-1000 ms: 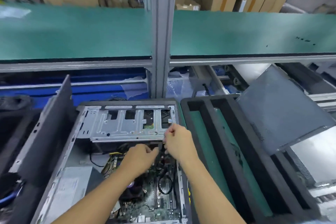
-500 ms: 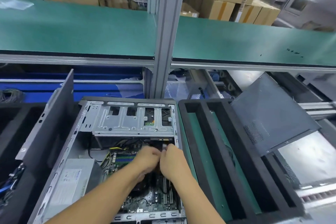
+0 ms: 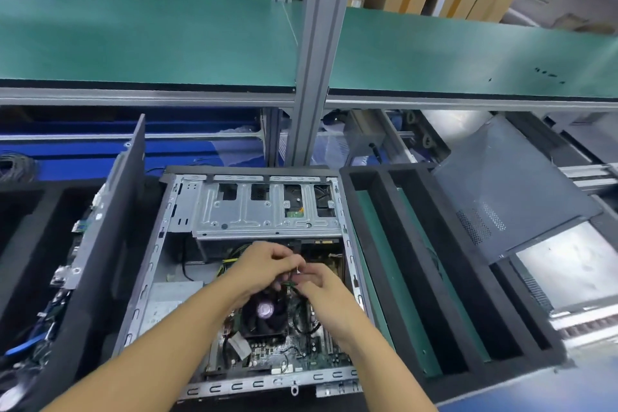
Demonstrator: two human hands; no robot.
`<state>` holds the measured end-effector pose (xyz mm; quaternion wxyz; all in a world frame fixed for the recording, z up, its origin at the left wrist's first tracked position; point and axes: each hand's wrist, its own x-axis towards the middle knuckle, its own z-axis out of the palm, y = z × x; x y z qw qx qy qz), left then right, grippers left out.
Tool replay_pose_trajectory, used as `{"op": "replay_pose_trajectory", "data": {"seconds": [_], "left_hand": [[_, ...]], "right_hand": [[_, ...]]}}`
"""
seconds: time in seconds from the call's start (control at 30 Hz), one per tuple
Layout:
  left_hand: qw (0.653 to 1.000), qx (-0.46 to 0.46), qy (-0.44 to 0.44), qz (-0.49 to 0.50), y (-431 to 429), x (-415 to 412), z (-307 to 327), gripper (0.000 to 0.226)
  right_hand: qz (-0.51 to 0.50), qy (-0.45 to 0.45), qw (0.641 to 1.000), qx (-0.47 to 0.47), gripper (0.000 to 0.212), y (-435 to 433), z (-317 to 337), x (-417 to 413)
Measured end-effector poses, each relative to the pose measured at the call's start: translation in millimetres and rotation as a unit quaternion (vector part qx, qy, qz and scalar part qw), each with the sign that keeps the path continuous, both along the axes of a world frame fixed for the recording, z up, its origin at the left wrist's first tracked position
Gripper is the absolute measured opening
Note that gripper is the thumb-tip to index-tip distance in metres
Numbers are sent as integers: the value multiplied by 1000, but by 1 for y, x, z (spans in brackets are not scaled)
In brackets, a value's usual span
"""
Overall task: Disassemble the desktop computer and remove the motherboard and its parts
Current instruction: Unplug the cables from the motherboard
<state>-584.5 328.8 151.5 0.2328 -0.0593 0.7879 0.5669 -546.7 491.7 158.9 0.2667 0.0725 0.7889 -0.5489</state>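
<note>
Over motherboard (image 3: 294,349), left hand (image 3: 264,266) and right hand (image 3: 322,289) pinching small part (image 3: 296,274), perhaps a connector

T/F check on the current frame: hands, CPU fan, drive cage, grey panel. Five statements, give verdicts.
1. Both hands are inside the open computer case. True: the left hand and right hand are both over the motherboard.
2. The CPU fan is out of the case. False: the CPU fan sits on the motherboard, just below the hands.
3. The metal drive cage is at the far end of the case, beyond the hands. True.
4. The grey perforated panel lies inside the case. False: the grey perforated panel lies tilted at the right, over the far side of the black foam tray.
5. Both hands pinch a small part above the fan. True; what it is cannot be told.
</note>
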Motion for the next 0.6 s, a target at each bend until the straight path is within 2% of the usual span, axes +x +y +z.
{"op": "replay_pose_trajectory", "data": {"seconds": [0.13, 0.23, 0.33, 0.43, 0.5, 0.6], "left_hand": [[999, 15, -39, -35, -19, 1, -8, 24], [984, 116, -136, -21, -25, 9, -17, 21], [983, 102, -155, -8, -26, 13, -26, 19], [985, 84, -144, -39, -24, 15, -34, 17], [990, 60, -117, -50, -22, 15, -38, 18], [997, -24, -55, -43, -19, 12, -40, 22]], "right_hand": [[-32, -6, 999, 12, 32, -5, -11, 6], [-61, -39, 997, 42, 30, -8, -21, 11], [-42, -53, 991, 115, 27, -7, -32, 12], [-35, -10, 978, 207, 15, -5, -36, 4], [-5, 47, 956, 291, 17, -8, -38, -4], [83, 139, 890, 427, 30, -13, -42, -18]]}}
